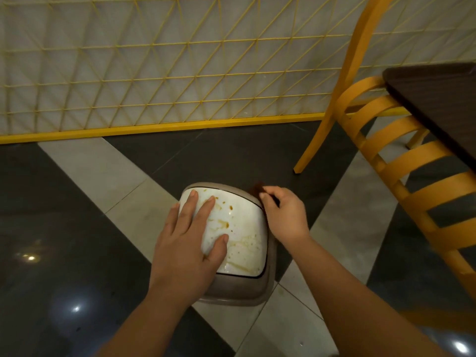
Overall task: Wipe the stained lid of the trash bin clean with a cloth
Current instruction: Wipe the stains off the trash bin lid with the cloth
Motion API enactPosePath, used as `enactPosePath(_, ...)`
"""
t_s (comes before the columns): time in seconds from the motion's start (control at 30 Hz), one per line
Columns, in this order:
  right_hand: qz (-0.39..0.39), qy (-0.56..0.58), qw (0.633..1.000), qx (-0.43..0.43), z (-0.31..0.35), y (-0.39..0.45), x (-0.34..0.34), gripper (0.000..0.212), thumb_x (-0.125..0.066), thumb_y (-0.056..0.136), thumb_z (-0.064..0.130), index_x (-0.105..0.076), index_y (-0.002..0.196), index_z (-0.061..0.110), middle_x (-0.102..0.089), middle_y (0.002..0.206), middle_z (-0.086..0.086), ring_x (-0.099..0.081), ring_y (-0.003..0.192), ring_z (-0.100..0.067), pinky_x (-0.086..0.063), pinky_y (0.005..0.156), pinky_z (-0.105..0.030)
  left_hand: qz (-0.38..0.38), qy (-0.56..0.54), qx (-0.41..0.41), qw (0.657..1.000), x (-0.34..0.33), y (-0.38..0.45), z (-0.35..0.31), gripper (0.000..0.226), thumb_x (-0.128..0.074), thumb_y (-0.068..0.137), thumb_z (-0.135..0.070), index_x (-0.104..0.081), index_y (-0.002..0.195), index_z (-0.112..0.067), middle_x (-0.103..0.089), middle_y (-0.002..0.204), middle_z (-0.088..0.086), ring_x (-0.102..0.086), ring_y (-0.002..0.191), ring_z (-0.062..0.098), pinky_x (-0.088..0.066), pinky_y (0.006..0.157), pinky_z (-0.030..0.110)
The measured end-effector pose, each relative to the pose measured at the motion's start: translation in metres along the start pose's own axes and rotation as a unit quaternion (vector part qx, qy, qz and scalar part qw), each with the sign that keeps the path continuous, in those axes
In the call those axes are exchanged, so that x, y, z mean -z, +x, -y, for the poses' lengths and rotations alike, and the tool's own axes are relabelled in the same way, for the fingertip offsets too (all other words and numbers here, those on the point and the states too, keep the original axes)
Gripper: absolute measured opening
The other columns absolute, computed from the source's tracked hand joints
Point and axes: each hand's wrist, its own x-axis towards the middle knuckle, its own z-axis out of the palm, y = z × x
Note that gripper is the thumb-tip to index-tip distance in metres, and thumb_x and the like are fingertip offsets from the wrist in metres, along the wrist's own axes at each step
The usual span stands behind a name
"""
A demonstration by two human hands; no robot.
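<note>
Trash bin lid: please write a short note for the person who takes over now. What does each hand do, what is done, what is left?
Left hand: flat, fingers straight, pressing on the white lid.
Right hand: pinches a dark brown cloth at the lid's far right corner.
Trash bin: on the floor near the yellow chair.
Done: bin steadied, cloth brought to the lid.
Left: brown stains cover the lid; wipe all of it.

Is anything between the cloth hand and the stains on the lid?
Partly. The left hand lies flat on the lid's left half, covering that part. The right hand pinches a dark cloth at the lid's far right edge; the stains on the middle and right lie open to it.
</note>
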Motion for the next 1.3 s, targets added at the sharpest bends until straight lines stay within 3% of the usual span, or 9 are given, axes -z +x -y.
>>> enactPosePath(0.1, -0.035, -0.028, 0.998, 0.034, -0.015, -0.025, 0.006, 0.019, -0.059, 0.092, 0.026, -0.068, 0.11, 0.026, -0.056, 0.098, 0.017, -0.056, 0.1, -0.008, -0.044, 0.088, -0.024, 0.001, -0.001, 0.004, 1.0, 0.001, 0.001, -0.001, 0.067, -0.024, 0.082, -0.069, -0.009, 0.144, -0.048, 0.001, 0.157, -0.019, -0.001, 0.145, 0.018, -0.02, 0.113, 0.042)
enactPosePath(0.27, -0.005, -0.108, 0.986, 0.127, -0.028, -0.071, 0.014, 0.018, -0.066, 0.087, 0.014, -0.072, 0.103, 0.021, -0.061, 0.103, 0.005, -0.052, 0.095, -0.009, -0.034, 0.085, -0.009, 0.006, 0.0, 0.001, 1.0, 0.001, 0.001, 0.0, 0.065, -0.026, 0.084, -0.069, -0.006, 0.143, -0.05, 0.003, 0.156, -0.02, 0.0, 0.145, 0.017, -0.02, 0.112, 0.042)
enactPosePath(0.37, 0.047, -0.132, 0.973, 0.186, -0.036, -0.089, 0.026, 0.019, -0.07, 0.084, 0.011, -0.072, 0.102, 0.019, -0.063, 0.102, 0.0, -0.059, 0.091, -0.016, -0.049, 0.08, -0.021, 0.006, 0.001, -0.003, 1.0, 0.0, 0.001, 0.002, 0.065, -0.024, 0.084, -0.07, -0.006, 0.143, -0.05, 0.003, 0.156, -0.02, -0.001, 0.145, 0.018, -0.02, 0.111, 0.042)
enactPosePath(0.53, 0.01, -0.165, 0.983, 0.08, -0.019, -0.035, 0.029, 0.026, -0.052, 0.097, 0.022, -0.066, 0.118, 0.021, -0.057, 0.109, -0.002, -0.054, 0.099, -0.018, -0.047, 0.087, -0.029, 0.005, -0.011, -0.001, 1.0, 0.0, 0.001, 0.001, 0.063, -0.026, 0.086, -0.068, -0.008, 0.144, -0.048, 0.001, 0.157, -0.02, -0.002, 0.145, 0.018, -0.018, 0.112, 0.043)
enactPosePath(0.73, 0.045, -0.118, 0.978, 0.164, -0.018, -0.078, 0.021, 0.021, -0.058, 0.093, 0.021, -0.07, 0.111, 0.017, -0.06, 0.102, -0.003, -0.056, 0.094, -0.018, -0.046, 0.079, -0.024, -0.005, -0.018, 0.0, 1.0, 0.001, 0.0, 0.0, 0.06, -0.027, 0.089, -0.063, -0.014, 0.145, -0.045, -0.004, 0.157, -0.017, -0.006, 0.144, 0.018, -0.022, 0.113, 0.045)
enactPosePath(0.83, 0.025, -0.135, 0.979, 0.15, -0.03, -0.074, 0.028, 0.02, -0.062, 0.091, 0.017, -0.071, 0.109, 0.015, -0.06, 0.099, -0.006, -0.057, 0.091, -0.022, -0.049, 0.075, -0.028, -0.004, -0.018, -0.004, 1.0, 0.001, 0.002, -0.001, 0.062, -0.03, 0.087, -0.063, -0.016, 0.145, -0.045, -0.005, 0.157, -0.017, -0.008, 0.144, 0.02, -0.023, 0.112, 0.045)
enactPosePath(1.03, 0.026, -0.123, 0.988, 0.086, -0.002, -0.052, 0.007, 0.028, -0.046, 0.097, 0.029, -0.064, 0.117, 0.022, -0.053, 0.11, -0.001, -0.047, 0.096, -0.015, -0.045, 0.082, -0.032, 0.0, -0.009, 0.0, 1.0, 0.0, 0.001, 0.001, 0.062, -0.029, 0.088, -0.063, -0.014, 0.144, -0.045, -0.005, 0.157, -0.015, -0.009, 0.144, 0.021, -0.022, 0.112, 0.046)
enactPosePath(1.2, 0.12, -0.279, 0.948, 0.093, -0.005, -0.073, 0.017, 0.02, -0.046, 0.097, 0.026, -0.058, 0.106, 0.014, -0.043, 0.118, -0.004, -0.044, 0.105, -0.023, -0.037, 0.073, -0.029, -0.004, -0.004, 0.001, 1.0, 0.0, 0.001, -0.002, 0.063, -0.03, 0.085, -0.061, -0.016, 0.144, -0.044, -0.008, 0.158, -0.013, -0.011, 0.144, 0.023, -0.023, 0.111, 0.045)
enactPosePath(1.3, 0.197, -0.313, 0.924, 0.098, 0.0, -0.095, 0.017, 0.026, -0.054, 0.093, 0.022, -0.06, 0.118, 0.016, -0.043, 0.128, -0.006, -0.045, 0.113, -0.024, -0.044, 0.088, -0.031, -0.002, 0.0, 0.001, 1.0, 0.0, 0.001, -0.002, 0.062, -0.03, 0.086, -0.062, -0.015, 0.144, -0.045, -0.007, 0.158, -0.013, -0.011, 0.144, 0.024, -0.024, 0.111, 0.045)
